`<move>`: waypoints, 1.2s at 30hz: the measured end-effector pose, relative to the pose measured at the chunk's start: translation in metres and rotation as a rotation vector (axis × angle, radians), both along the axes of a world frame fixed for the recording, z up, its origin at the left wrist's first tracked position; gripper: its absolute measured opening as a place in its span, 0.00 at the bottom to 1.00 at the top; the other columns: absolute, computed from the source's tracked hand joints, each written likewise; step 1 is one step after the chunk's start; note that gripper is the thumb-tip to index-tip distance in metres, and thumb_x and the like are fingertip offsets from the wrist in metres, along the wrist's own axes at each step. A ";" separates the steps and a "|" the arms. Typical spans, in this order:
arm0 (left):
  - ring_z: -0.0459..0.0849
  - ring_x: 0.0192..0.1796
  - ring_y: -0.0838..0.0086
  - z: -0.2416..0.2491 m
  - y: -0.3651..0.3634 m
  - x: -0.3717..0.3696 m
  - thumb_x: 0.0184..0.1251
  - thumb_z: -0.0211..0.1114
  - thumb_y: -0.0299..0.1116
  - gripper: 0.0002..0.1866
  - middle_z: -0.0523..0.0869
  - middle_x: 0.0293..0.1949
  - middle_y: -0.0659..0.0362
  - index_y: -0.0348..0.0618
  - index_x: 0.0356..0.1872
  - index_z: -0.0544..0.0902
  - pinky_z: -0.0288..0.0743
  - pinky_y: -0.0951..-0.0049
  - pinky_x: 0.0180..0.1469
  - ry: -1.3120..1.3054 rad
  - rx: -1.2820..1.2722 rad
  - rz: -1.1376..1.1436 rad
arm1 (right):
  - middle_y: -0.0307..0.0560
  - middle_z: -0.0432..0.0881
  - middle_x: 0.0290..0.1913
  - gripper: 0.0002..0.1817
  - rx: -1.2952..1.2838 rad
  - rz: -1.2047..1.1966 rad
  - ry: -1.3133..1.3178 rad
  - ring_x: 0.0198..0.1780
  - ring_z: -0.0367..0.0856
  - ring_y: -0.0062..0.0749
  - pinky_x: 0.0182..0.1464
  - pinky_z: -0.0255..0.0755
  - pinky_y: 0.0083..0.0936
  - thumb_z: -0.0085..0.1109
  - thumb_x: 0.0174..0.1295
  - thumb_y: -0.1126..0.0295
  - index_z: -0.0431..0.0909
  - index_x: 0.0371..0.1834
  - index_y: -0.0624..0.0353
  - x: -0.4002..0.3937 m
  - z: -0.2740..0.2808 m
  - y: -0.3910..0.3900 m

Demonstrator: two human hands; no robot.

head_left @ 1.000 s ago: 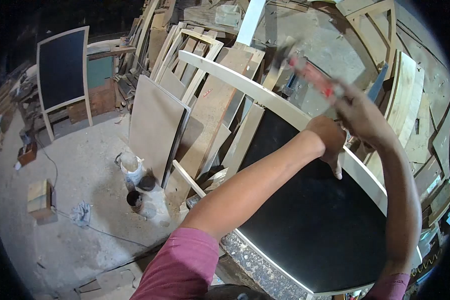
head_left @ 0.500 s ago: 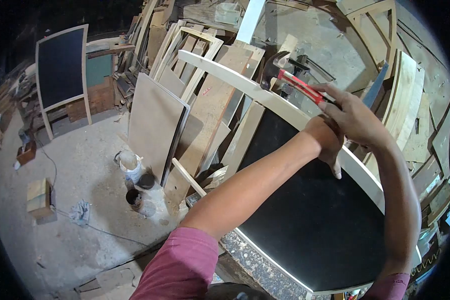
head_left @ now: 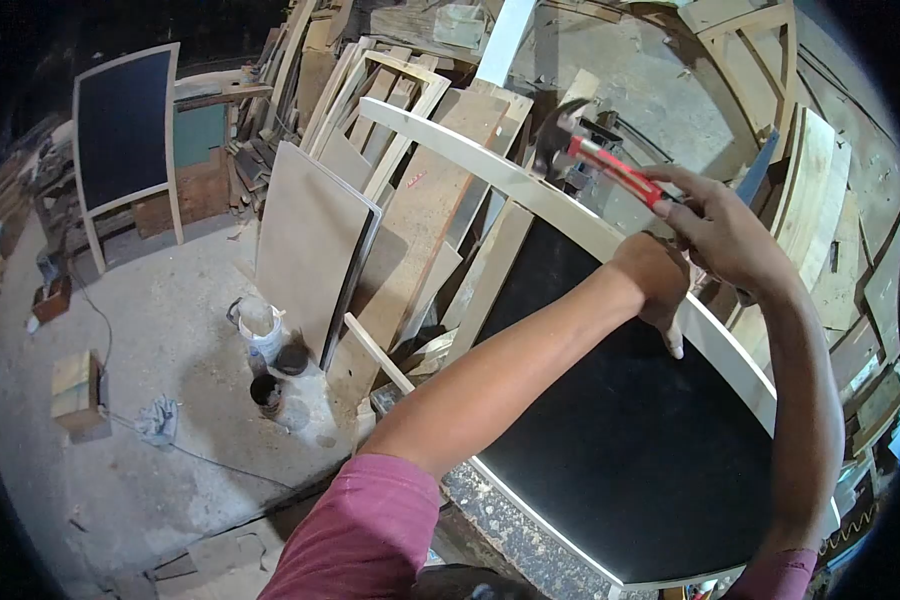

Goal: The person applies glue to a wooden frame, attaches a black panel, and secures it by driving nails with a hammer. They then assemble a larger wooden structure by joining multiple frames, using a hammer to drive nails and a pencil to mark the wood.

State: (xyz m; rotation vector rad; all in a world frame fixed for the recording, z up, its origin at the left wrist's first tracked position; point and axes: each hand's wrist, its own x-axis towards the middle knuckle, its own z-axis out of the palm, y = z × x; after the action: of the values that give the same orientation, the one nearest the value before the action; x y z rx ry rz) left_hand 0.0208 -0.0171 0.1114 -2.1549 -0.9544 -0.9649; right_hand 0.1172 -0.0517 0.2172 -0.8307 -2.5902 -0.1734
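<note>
The right hand (head_left: 715, 225) is closing around the handle end of the hammer (head_left: 615, 172), holding its head near the far rail of the wooden frame (head_left: 470, 155). The left hand (head_left: 658, 280) is gripping this rail, one digit extending over the black panel (head_left: 630, 440). The worktop (head_left: 530, 545) is supporting the frame's near side.

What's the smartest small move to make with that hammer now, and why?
Probably a light, controlled tap down towards the pale curved rail. The right hand holds the hammer with its head close to that rail, while the left hand seems to steady it beside the black panel. Whether a nail is there, I can't tell.
</note>
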 end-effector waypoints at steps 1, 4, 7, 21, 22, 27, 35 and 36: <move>0.87 0.40 0.54 0.004 -0.002 0.000 0.32 0.73 0.69 0.40 0.87 0.37 0.46 0.36 0.32 0.86 0.80 0.60 0.47 -0.002 0.001 0.001 | 0.37 0.71 0.27 0.21 -0.154 -0.143 0.015 0.20 0.66 0.21 0.28 0.69 0.24 0.51 0.70 0.60 0.70 0.66 0.44 -0.003 0.006 -0.013; 0.86 0.45 0.56 0.020 -0.019 -0.001 0.33 0.73 0.69 0.42 0.86 0.41 0.45 0.35 0.37 0.85 0.78 0.59 0.51 0.080 -0.454 0.106 | 0.34 0.68 0.25 0.20 -0.201 -0.068 0.288 0.20 0.65 0.17 0.22 0.63 0.15 0.49 0.72 0.61 0.69 0.66 0.42 -0.005 0.010 -0.017; 0.86 0.46 0.57 0.017 -0.014 -0.001 0.32 0.73 0.69 0.43 0.87 0.41 0.46 0.36 0.39 0.85 0.77 0.59 0.53 0.069 -0.460 0.098 | 0.35 0.71 0.26 0.21 -0.219 -0.070 0.467 0.21 0.67 0.18 0.24 0.65 0.17 0.50 0.72 0.61 0.68 0.67 0.44 -0.007 0.006 -0.020; 0.86 0.44 0.54 0.016 -0.006 0.001 0.36 0.72 0.68 0.41 0.87 0.41 0.47 0.36 0.39 0.85 0.77 0.61 0.51 0.111 -0.501 0.104 | 0.34 0.68 0.22 0.22 -0.032 -0.025 0.299 0.23 0.68 0.20 0.24 0.63 0.23 0.50 0.71 0.61 0.67 0.67 0.46 0.000 -0.006 0.007; 0.86 0.44 0.54 0.010 -0.004 0.001 0.36 0.72 0.68 0.41 0.87 0.41 0.47 0.36 0.39 0.85 0.77 0.61 0.51 0.114 -0.501 0.103 | 0.36 0.70 0.22 0.21 -0.080 -0.036 0.227 0.24 0.69 0.20 0.26 0.64 0.24 0.51 0.70 0.62 0.68 0.66 0.47 0.005 -0.010 0.016; 0.87 0.43 0.58 -0.006 0.005 0.003 0.35 0.74 0.67 0.38 0.88 0.39 0.52 0.43 0.39 0.87 0.78 0.62 0.49 -0.048 0.128 0.077 | 0.42 0.76 0.26 0.20 -0.138 0.046 0.048 0.28 0.73 0.22 0.31 0.66 0.24 0.52 0.69 0.63 0.72 0.64 0.50 0.012 -0.011 0.015; 0.87 0.40 0.53 0.031 -0.002 0.013 0.39 0.75 0.63 0.36 0.87 0.34 0.45 0.35 0.35 0.84 0.80 0.59 0.46 0.205 -0.593 0.085 | 0.37 0.72 0.22 0.21 -0.001 -0.179 0.192 0.20 0.65 0.19 0.25 0.60 0.23 0.51 0.71 0.57 0.71 0.66 0.45 0.071 0.017 -0.026; 0.87 0.40 0.54 0.032 -0.004 0.024 0.40 0.76 0.60 0.35 0.87 0.36 0.45 0.35 0.37 0.84 0.80 0.59 0.46 0.211 -0.587 0.058 | 0.36 0.70 0.22 0.22 0.027 -0.150 0.232 0.19 0.64 0.18 0.23 0.59 0.23 0.50 0.71 0.56 0.71 0.66 0.45 0.084 0.019 -0.029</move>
State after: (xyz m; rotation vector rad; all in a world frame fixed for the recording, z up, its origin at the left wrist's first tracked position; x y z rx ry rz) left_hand 0.0443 -0.0208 0.1430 -2.6176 -1.3007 -0.4425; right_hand 0.2009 -0.0808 0.2360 -0.9743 -2.3065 -0.1451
